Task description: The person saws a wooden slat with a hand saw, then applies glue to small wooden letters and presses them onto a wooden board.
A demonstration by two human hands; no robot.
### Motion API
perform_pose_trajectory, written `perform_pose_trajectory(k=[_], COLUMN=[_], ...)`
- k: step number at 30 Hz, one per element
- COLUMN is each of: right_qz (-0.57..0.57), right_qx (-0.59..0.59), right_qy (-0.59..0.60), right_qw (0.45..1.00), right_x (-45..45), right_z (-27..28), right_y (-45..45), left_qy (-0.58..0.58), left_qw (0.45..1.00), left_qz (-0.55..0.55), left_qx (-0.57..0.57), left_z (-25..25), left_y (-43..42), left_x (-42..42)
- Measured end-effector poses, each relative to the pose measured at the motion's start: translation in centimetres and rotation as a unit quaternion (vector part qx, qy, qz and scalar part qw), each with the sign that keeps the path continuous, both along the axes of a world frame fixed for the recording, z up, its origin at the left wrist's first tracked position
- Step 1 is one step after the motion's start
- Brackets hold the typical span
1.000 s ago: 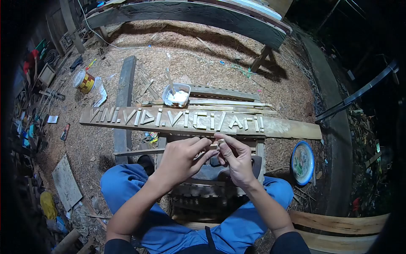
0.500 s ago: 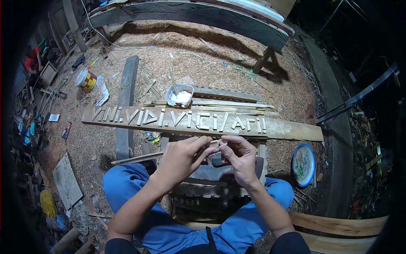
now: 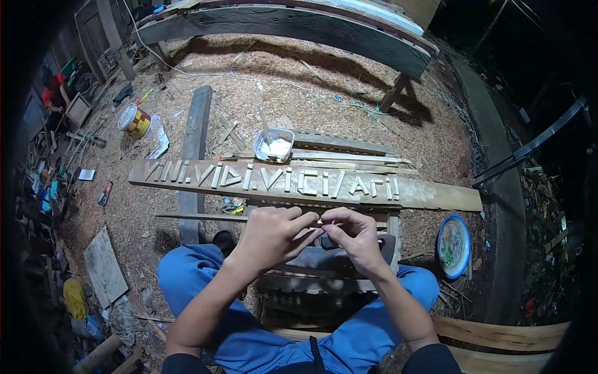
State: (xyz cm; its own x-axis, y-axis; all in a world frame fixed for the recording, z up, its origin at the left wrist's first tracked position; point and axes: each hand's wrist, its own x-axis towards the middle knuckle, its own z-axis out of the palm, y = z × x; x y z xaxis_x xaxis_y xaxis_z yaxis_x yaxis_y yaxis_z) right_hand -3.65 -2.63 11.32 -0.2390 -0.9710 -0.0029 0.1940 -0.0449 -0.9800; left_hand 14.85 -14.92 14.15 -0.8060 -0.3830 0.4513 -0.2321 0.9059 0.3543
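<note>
A long thin wooden strip (image 3: 199,216) runs out to the left from behind my left hand (image 3: 271,235), whose fingers are closed around it. Its pale tip shows between the fingertips of both hands. My right hand (image 3: 354,240) pinches at that tip with thumb and forefinger; the exact contact is too small to make out. Just beyond the hands lies a wooden board (image 3: 439,194) bearing raised wooden letters that read "ViNi.ViDi.ViCi/Ari!!".
Behind the board stands a plastic tub (image 3: 274,146) of white paste with a stick in it. A blue-rimmed basin (image 3: 453,246) is at right, a paint bucket (image 3: 134,121) at left. A heavy beam bench (image 3: 280,34) crosses the back. Another person (image 3: 56,93) is far left.
The strip has swung from slanting to nearly level, its left end rising. My hands have come closer together at its tip. The whole view has shifted slightly.
</note>
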Motion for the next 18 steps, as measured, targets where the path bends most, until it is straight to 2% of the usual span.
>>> perform_pose_trajectory(k=[1, 3, 4, 8, 10, 11, 13, 14, 15, 17, 18], right_qz=[0.001, -0.034, -0.045, -0.036, 0.008, 0.005, -0.043, -0.075, -0.079, -0.053, -0.061], right_qx=[-0.002, -0.002, 0.004, 0.02, 0.052, 0.049, 0.052, -0.02, -0.024, -0.054, -0.08], right_qy=[-0.002, 0.123, 0.101, 0.192, 0.308, 0.308, 0.393, 0.363, 0.359, 0.571, 0.591], right_qw=[1.0, 0.992, 0.994, 0.98, 0.95, 0.95, 0.917, 0.928, 0.93, 0.818, 0.8], right_x=[-0.3, -0.7, -0.7, -2.0, -3.0, -3.4, -3.7, -3.8, -4.0, -5.2, -5.7], right_z=[0.1, 0.4, 0.9, 0.7, 0.7, 0.7, 0.6, -0.5, -0.7, -0.6, -0.6], right_y=[0.0, -0.3, -0.5, -1.9, -3.4, -3.9, -4.5, -4.4, -3.9, -1.9, -1.3], left_qy=[-0.005, 0.005, 0.019, 0.047, 0.043, 0.036, 0.017, 0.036, 0.054, 0.051, 0.039], left_qw=[1.0, 1.0, 1.0, 0.998, 0.998, 0.999, 0.999, 0.998, 0.997, 0.997, 0.997], left_qz=[0.001, 0.004, 0.007, 0.022, 0.024, 0.028, 0.042, 0.038, 0.034, 0.031, 0.037], left_qx=[-0.002, -0.002, -0.001, 0.034, 0.024, 0.016, 0.01, 0.024, 0.037, 0.047, 0.05], left_z=[0.2, -0.1, -0.2, -0.1, -0.1, -0.3, -0.6, -0.7, -0.8, -0.7, -0.7], left_y=[-0.1, -0.3, -0.5, -1.2, -1.3, -1.4, -1.2, -1.2, -1.4, -1.3, -1.3], left_x=[0.2, 0.1, 0.0, -0.2, -0.5, -0.7, -1.0, -1.3, -1.6, -2.0, -2.2])
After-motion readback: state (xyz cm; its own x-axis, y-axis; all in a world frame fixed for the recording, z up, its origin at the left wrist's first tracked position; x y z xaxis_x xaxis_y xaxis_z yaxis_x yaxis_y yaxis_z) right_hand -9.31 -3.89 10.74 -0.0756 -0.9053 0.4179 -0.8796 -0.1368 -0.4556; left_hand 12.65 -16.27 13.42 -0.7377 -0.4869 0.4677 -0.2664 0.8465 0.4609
